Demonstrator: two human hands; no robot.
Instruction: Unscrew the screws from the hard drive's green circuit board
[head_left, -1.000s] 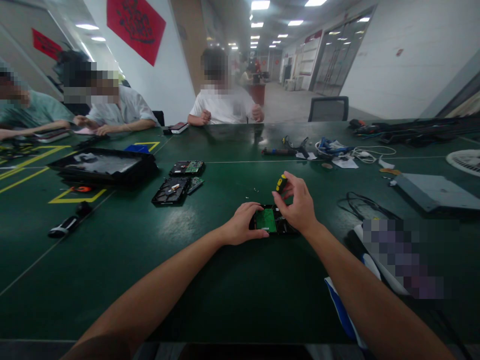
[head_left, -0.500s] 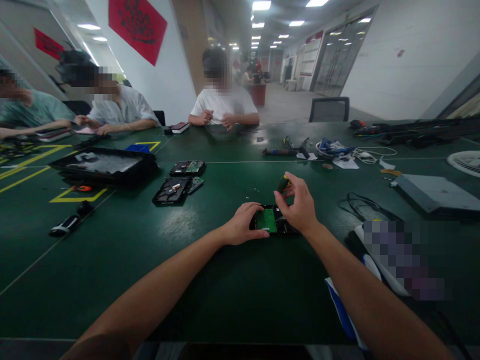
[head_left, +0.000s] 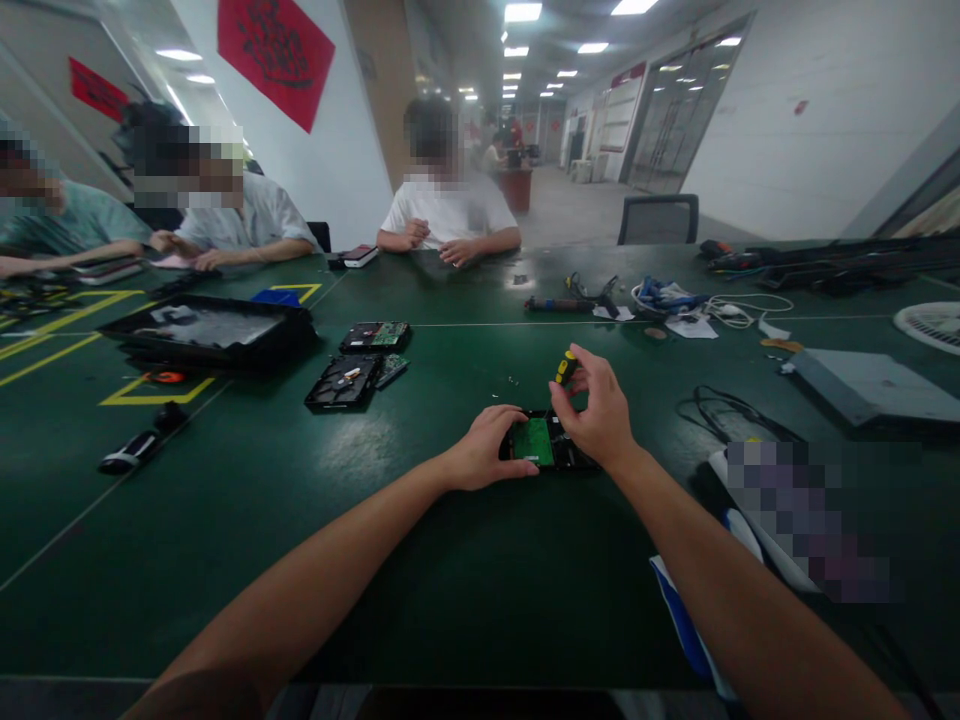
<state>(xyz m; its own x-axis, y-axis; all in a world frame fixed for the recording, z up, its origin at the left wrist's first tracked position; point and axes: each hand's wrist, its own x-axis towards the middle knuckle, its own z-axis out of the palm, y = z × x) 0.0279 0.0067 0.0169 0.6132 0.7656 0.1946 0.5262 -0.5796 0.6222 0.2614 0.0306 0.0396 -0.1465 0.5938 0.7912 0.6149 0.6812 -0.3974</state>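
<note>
A black device case (head_left: 574, 455) with a green circuit board (head_left: 532, 442) in it lies flat on the table in front of me. My left hand (head_left: 487, 447) grips the case at its left end, thumb along the near edge and fingers on the far one. Above the right half of the case, my right hand (head_left: 596, 405) holds a yellow-and-black screwdriver (head_left: 566, 368) by its handle, close to upright. Its tip is hidden behind my fingers. A few tiny screws (head_left: 512, 380) lie on the table beyond the case.
Left of the case lie an opened black casing (head_left: 343, 383) and another board unit (head_left: 375, 336). Farther left stands a black tray (head_left: 214, 330). A grey metal box (head_left: 874, 385) and cables (head_left: 739, 310) are on the right. Co-workers sit across the table.
The screwdriver handle has turned between my right fingers, so more of its yellow shows. My left hand and the case have stayed in place.
</note>
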